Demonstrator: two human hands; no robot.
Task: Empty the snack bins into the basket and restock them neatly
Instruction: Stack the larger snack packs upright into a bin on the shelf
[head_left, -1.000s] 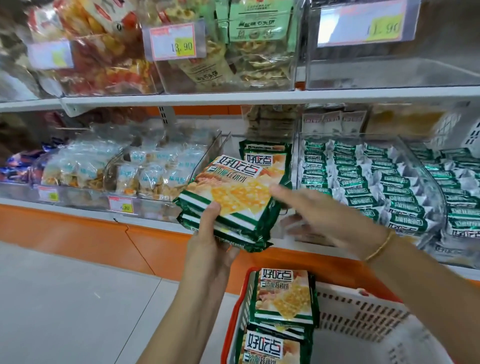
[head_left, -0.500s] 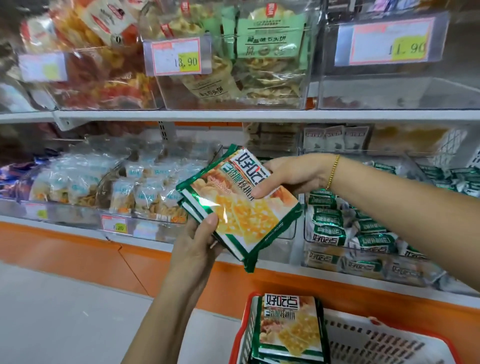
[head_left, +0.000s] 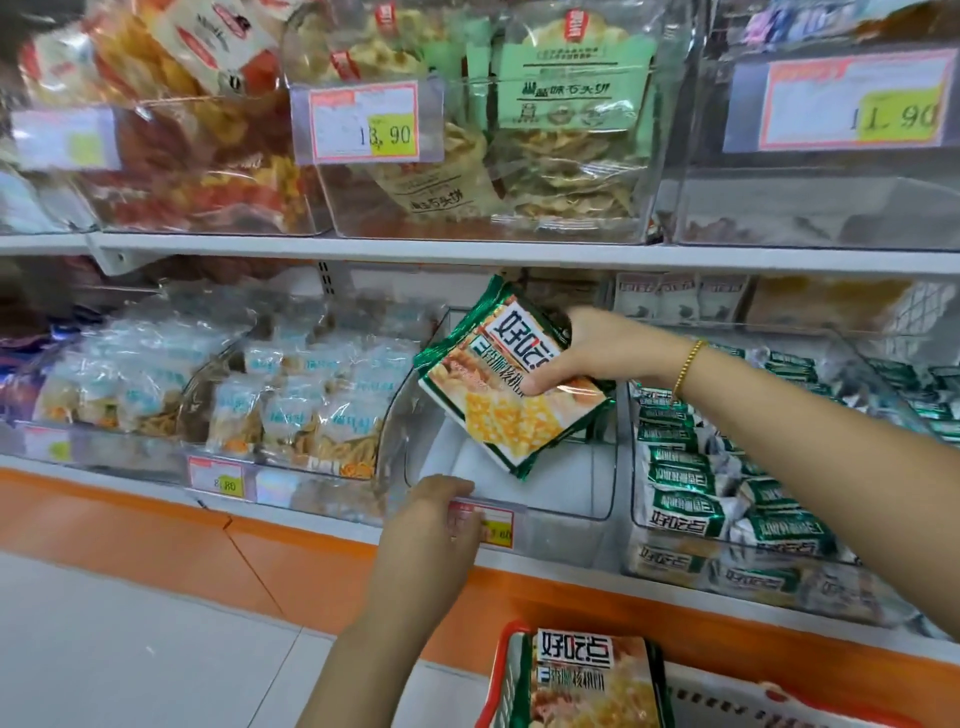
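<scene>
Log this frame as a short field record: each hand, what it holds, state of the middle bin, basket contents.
right hand: grip shut on cracker packs, held tilted over the middle bin
left hand: on the front edge of the middle bin, by its price tag
middle bin: clear, floor bare where visible
basket: red rim, below the shelf, same cracker pack on top
right bin: rows of small green-and-white packs
</scene>
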